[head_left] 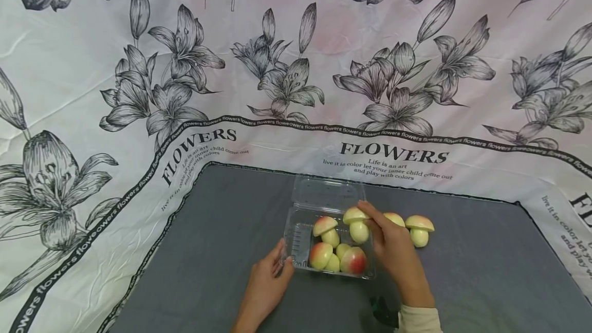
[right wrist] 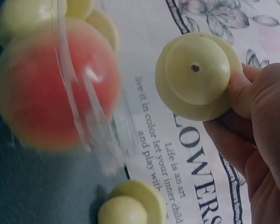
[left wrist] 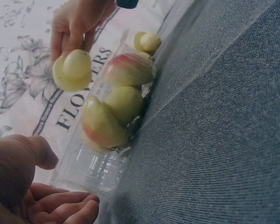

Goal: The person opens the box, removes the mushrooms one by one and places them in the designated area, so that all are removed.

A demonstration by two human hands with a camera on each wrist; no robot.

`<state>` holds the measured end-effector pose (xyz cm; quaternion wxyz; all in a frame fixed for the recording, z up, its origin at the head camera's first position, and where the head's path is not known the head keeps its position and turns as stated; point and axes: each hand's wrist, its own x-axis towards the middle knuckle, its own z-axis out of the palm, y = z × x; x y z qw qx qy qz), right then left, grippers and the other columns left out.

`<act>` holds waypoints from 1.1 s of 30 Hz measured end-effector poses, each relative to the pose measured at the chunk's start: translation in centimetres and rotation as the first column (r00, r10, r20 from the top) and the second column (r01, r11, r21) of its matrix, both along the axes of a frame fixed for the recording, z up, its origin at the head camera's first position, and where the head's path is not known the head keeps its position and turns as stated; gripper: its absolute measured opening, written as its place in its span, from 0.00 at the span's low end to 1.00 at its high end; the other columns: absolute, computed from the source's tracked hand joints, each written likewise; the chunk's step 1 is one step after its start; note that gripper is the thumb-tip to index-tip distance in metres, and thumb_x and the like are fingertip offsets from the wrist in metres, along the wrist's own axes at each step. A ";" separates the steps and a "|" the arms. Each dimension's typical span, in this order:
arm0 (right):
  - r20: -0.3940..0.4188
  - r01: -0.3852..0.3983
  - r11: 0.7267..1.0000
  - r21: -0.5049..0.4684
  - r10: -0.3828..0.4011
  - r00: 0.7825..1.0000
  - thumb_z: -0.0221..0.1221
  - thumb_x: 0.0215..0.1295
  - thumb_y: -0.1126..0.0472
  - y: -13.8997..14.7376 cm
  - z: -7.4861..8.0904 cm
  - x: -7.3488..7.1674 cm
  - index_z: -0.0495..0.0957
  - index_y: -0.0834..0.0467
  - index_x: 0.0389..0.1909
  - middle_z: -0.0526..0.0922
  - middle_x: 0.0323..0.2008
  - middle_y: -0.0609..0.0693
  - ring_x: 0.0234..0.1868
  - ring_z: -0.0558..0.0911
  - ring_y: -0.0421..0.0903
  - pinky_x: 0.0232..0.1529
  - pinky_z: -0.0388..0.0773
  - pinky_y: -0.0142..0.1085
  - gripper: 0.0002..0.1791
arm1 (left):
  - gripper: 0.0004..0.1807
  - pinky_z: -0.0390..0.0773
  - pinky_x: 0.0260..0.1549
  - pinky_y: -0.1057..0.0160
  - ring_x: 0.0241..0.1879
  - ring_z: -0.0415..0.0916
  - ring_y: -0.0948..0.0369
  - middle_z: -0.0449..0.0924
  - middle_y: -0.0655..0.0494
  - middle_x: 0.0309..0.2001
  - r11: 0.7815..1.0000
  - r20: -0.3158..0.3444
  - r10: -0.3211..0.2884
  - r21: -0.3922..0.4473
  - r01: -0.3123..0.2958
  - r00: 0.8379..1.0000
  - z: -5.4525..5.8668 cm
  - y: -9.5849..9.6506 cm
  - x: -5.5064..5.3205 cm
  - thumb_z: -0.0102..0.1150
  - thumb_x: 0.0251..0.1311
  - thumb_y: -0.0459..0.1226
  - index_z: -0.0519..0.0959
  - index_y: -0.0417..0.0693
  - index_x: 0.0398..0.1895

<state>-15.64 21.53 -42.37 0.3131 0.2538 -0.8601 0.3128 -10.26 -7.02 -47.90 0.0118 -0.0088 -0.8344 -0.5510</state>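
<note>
A clear plastic clamshell box [head_left: 296,235] lies on the dark cloth with its lid [head_left: 326,191] folded back at the far side. Inside are 3 yellow-green toy mushrooms with red-tinged caps, among them one mushroom [left wrist: 102,123] near the left end and another [right wrist: 60,84] at the right. My left hand [head_left: 268,281] grips the box's left edge, thumb at the rim and fingers lower down. Above the box's far right part, my right hand [head_left: 395,253] pinches a mushroom [right wrist: 198,74] by its cap, stem pointing down.
Two more mushrooms stand right of the box: one mushroom [head_left: 420,229] in plain sight, the other [head_left: 393,218] partly hidden by my right hand. A dark shiny object [head_left: 384,312] lies near my right wrist. Flower-printed white fabric [head_left: 287,148] rises behind the grey surface [head_left: 222,209].
</note>
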 end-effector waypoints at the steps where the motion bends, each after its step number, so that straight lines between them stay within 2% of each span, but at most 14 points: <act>1: 0.002 0.009 1.000 -0.005 -0.009 1.000 0.66 0.63 0.80 0.2 0.0 0.0 0.81 0.59 0.67 0.87 0.60 0.58 0.36 0.88 0.53 0.32 0.70 0.26 0.31 | 0.32 0.84 0.58 0.58 0.64 0.80 0.48 0.75 0.36 0.69 1.000 0.002 0.000 -0.005 0.000 1.000 0.0 0.0 0.0 0.59 0.75 0.41 0.69 0.35 0.76; 2: 0.001 0.017 1.000 -0.010 -0.017 1.000 0.65 0.63 0.81 0.4 0.1 0.0 0.81 0.60 0.67 0.87 0.59 0.58 0.42 0.89 0.56 0.32 0.70 0.27 0.31 | 0.32 0.84 0.58 0.58 0.63 0.80 0.48 0.75 0.36 0.69 1.000 0.004 0.000 -0.007 0.000 1.000 0.1 0.0 0.0 0.59 0.75 0.41 0.69 0.35 0.77; 4: -0.005 0.031 0.999 -0.017 -0.031 1.000 0.65 0.63 0.81 0.8 0.2 0.1 0.81 0.61 0.66 0.86 0.59 0.60 0.43 0.89 0.58 0.31 0.69 0.27 0.30 | 0.32 0.84 0.58 0.57 0.63 0.81 0.47 0.75 0.36 0.69 1.000 0.008 0.000 -0.014 0.000 1.000 0.1 0.0 0.0 0.59 0.75 0.41 0.69 0.36 0.77; 6: -0.017 0.043 0.999 -0.026 -0.043 0.999 0.65 0.62 0.82 1.3 0.2 0.1 0.81 0.62 0.65 0.86 0.59 0.62 0.39 0.89 0.56 0.31 0.70 0.29 0.30 | 0.32 0.84 0.58 0.57 0.63 0.81 0.47 0.74 0.36 0.70 1.000 0.011 -0.001 -0.017 0.001 1.000 0.2 0.0 0.0 0.59 0.75 0.41 0.69 0.36 0.77; 8: -0.034 0.063 0.998 -0.025 -0.064 0.997 0.66 0.62 0.81 1.7 0.2 0.2 0.82 0.63 0.65 0.86 0.58 0.63 0.31 0.88 0.52 0.29 0.70 0.30 0.30 | 0.32 0.84 0.58 0.57 0.63 0.81 0.48 0.75 0.36 0.69 1.000 0.010 -0.001 -0.024 0.001 1.000 0.2 0.0 -0.1 0.59 0.75 0.41 0.69 0.35 0.77; 11: -0.040 0.098 0.995 -0.028 -0.099 0.994 0.66 0.61 0.81 2.3 0.1 0.3 0.82 0.61 0.65 0.86 0.58 0.62 0.22 0.79 0.44 0.25 0.66 0.29 0.30 | 0.32 0.84 0.58 0.57 0.63 0.81 0.48 0.75 0.36 0.70 1.000 0.011 -0.004 -0.026 0.004 1.000 0.2 0.0 -0.1 0.58 0.76 0.42 0.69 0.35 0.77; 15: -0.028 0.160 0.987 -0.024 -0.160 0.987 0.66 0.64 0.79 3.2 0.0 0.4 0.83 0.58 0.66 0.88 0.57 0.60 0.29 0.85 0.48 0.28 0.72 0.33 0.29 | 0.32 0.84 0.58 0.57 0.63 0.80 0.48 0.74 0.37 0.70 1.000 0.018 -0.007 -0.025 0.007 1.000 0.2 -0.1 -0.1 0.58 0.76 0.42 0.68 0.36 0.77; 17: -0.012 0.183 0.983 -0.028 -0.183 0.983 0.66 0.65 0.78 3.6 0.0 0.6 0.83 0.57 0.66 0.89 0.53 0.60 0.28 0.84 0.48 0.27 0.72 0.33 0.29 | 0.32 0.84 0.58 0.57 0.64 0.80 0.48 0.74 0.37 0.70 1.000 0.019 -0.005 -0.026 0.005 1.000 0.2 -0.1 -0.1 0.58 0.76 0.42 0.68 0.36 0.77; 19: 0.010 0.201 0.979 -0.037 -0.201 0.980 0.65 0.66 0.78 4.0 0.0 0.8 0.82 0.56 0.67 0.90 0.50 0.60 0.20 0.76 0.44 0.23 0.67 0.30 0.29 | 0.32 0.84 0.58 0.57 0.63 0.80 0.48 0.74 0.36 0.70 1.000 0.019 -0.003 -0.031 0.003 1.000 0.2 -0.1 0.0 0.58 0.76 0.42 0.68 0.36 0.77; 21: 0.029 0.216 0.975 -0.050 -0.215 0.976 0.64 0.67 0.78 4.5 0.0 1.0 0.82 0.55 0.67 0.90 0.51 0.60 0.19 0.71 0.41 0.21 0.63 0.27 0.29 | 0.32 0.84 0.58 0.57 0.63 0.80 0.48 0.74 0.36 0.70 0.999 0.018 -0.002 -0.035 0.003 1.000 0.2 0.0 0.0 0.57 0.76 0.42 0.68 0.36 0.77; 23: 0.042 0.228 0.971 -0.066 -0.225 0.973 0.64 0.68 0.78 5.0 -0.1 1.1 0.82 0.55 0.68 0.89 0.55 0.59 0.23 0.77 0.45 0.22 0.64 0.25 0.30 | 0.32 0.84 0.58 0.57 0.62 0.81 0.49 0.75 0.37 0.69 0.999 0.013 0.002 -0.044 -0.002 1.000 0.2 0.1 0.0 0.58 0.76 0.42 0.68 0.36 0.77; 26: 0.041 0.250 0.965 -0.083 -0.248 0.968 0.63 0.68 0.78 5.7 -0.3 1.2 0.82 0.54 0.68 0.86 0.61 0.57 0.42 0.88 0.50 0.31 0.70 0.19 0.30 | 0.32 0.84 0.58 0.58 0.62 0.81 0.50 0.76 0.38 0.69 0.999 0.005 0.007 -0.046 -0.006 1.000 0.2 0.2 0.0 0.58 0.76 0.42 0.69 0.36 0.77; 28: 0.036 0.264 0.959 -0.102 -0.261 0.965 0.64 0.68 0.78 6.1 -0.4 1.3 0.82 0.54 0.68 0.86 0.62 0.55 0.54 0.86 0.39 0.38 0.71 0.15 0.30 | 0.32 0.84 0.58 0.58 0.62 0.81 0.50 0.76 0.38 0.69 0.999 -0.001 0.009 -0.042 -0.009 1.000 0.1 0.3 0.1 0.58 0.76 0.42 0.69 0.36 0.77; 33: 0.054 0.301 0.944 -0.135 -0.296 0.954 0.63 0.70 0.76 7.1 -0.6 1.5 0.82 0.53 0.68 0.86 0.61 0.55 0.58 0.69 0.14 0.46 0.68 0.10 0.29 | 0.31 0.85 0.57 0.57 0.62 0.81 0.48 0.76 0.36 0.68 0.999 -0.033 0.002 -0.034 -0.003 0.999 0.1 0.2 0.4 0.59 0.75 0.41 0.70 0.35 0.76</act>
